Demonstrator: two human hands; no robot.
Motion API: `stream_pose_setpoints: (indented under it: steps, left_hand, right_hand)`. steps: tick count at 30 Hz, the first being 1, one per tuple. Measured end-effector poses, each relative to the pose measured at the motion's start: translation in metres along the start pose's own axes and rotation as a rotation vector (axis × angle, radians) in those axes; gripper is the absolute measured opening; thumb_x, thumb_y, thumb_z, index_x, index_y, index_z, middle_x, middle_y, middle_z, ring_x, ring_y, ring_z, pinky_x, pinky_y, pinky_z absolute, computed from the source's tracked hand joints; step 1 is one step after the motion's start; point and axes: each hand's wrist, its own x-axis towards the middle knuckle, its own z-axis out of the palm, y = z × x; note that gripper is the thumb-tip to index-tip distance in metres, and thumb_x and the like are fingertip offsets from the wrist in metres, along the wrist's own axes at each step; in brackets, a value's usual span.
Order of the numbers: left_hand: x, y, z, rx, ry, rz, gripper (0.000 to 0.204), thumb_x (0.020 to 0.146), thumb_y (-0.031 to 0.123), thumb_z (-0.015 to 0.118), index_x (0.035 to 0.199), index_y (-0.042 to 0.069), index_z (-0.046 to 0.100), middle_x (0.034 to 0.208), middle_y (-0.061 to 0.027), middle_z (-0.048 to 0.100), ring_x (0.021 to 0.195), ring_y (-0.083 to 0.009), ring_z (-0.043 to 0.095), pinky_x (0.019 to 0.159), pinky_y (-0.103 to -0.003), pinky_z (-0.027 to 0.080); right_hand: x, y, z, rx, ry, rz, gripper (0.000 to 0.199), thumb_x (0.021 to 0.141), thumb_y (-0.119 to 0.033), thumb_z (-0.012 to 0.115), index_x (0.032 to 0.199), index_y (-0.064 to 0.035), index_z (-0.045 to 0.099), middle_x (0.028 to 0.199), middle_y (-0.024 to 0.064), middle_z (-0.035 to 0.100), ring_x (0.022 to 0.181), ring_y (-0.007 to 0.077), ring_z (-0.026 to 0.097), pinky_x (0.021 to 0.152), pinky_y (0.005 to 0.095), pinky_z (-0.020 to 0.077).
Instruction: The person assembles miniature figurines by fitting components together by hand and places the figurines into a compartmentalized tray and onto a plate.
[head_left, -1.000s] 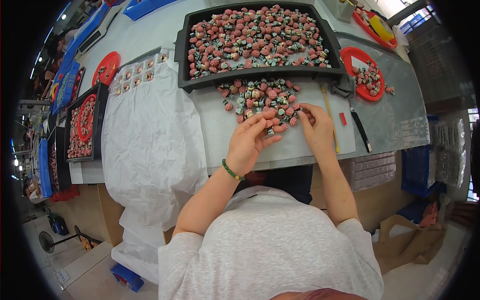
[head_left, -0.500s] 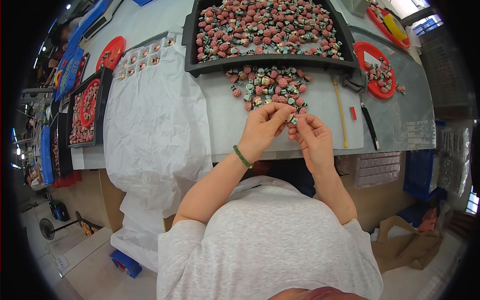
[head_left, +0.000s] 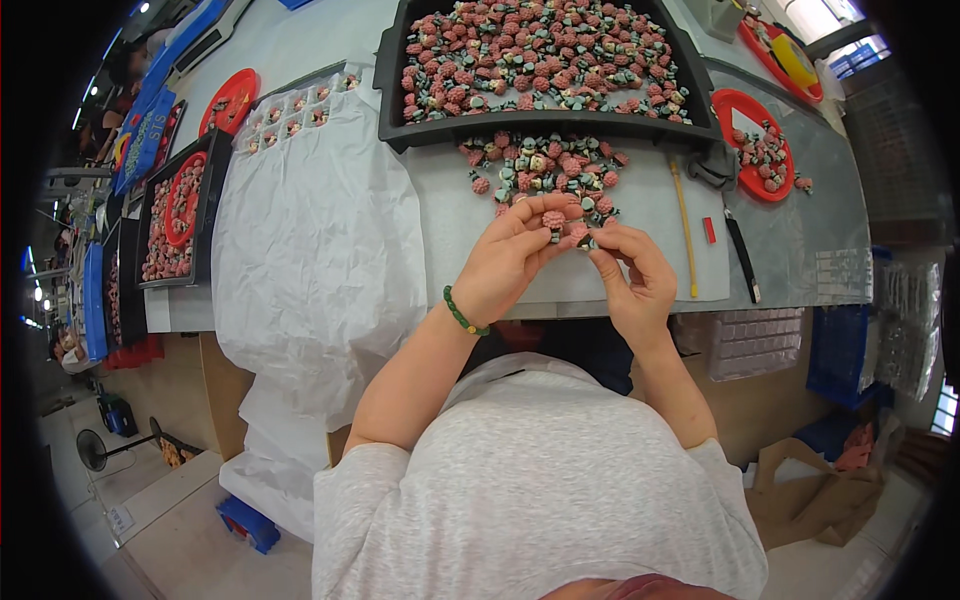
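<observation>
Small figurines with knobbly pink heads and grey-green bodies are in my fingers. My left hand (head_left: 502,262), a green bead bracelet at its wrist, is closed on one pink-headed figurine (head_left: 553,219). The thumb and fingertips of my right hand (head_left: 640,282) pinch a second figurine (head_left: 582,238) close beside the first. Just beyond my fingers lies a loose pile of the same figurines (head_left: 540,160) on the pale sheet. Behind it a large black tray (head_left: 470,127) is heaped with many more.
Left of me, white tissue paper (head_left: 310,220) drapes over the table edge below a compartment tray (head_left: 272,118) holding figurines. To the right are a red dish (head_left: 727,105), a thin yellow stick (head_left: 684,230), a red block (head_left: 709,230) and a black-handled tool (head_left: 742,255).
My hands have turned and drawn slightly apart, the left lower. Pink heads now show in the fingers where a pale and green part showed before. The view has shifted slightly.
</observation>
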Motion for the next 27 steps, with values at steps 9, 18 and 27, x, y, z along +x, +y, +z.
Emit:
stream_pose_setpoints:
  steps: [9,18,27]
  left_hand:
    - [-0.007,-0.011,-0.002,0.356,0.086,0.273,0.027,0.085,0.000,0.052,0.111,-0.003,0.053,0.109,-0.0098,0.057,0.098,-0.0144,0.055,0.086,-0.028,0.045]
    - [-0.025,0.021,0.002,0.743,0.108,0.331,0.038,0.078,0.003,0.062,0.115,-0.001,0.053,0.105,-0.0081,0.059,0.091,-0.0120,0.056,0.081,-0.026,0.048]
    - [0.044,0.182,-0.135,1.427,0.869,0.794,0.033,0.071,0.014,0.059,0.101,-0.002,0.060,0.086,-0.0133,0.064,0.079,-0.0235,0.062,0.074,-0.032,0.047]
  right_hand:
    - [0.009,-0.008,0.018,0.192,-0.021,0.197,0.015,0.080,0.002,0.060,0.095,0.0033,0.059,0.095,0.0093,0.058,0.081,0.0122,0.057,0.073,0.0225,0.0472]
    - [0.011,-0.013,0.030,0.422,0.010,0.481,0.019,0.088,-0.009,0.053,0.102,0.0030,0.058,0.091,0.0081,0.058,0.078,0.0120,0.056,0.069,0.0247,0.0480]
    - [-0.013,0.001,0.033,-0.076,-0.123,0.071,0.013,0.086,-0.005,0.053,0.095,0.0019,0.059,0.089,0.0072,0.059,0.078,0.0120,0.055,0.069,0.0230,0.0441]
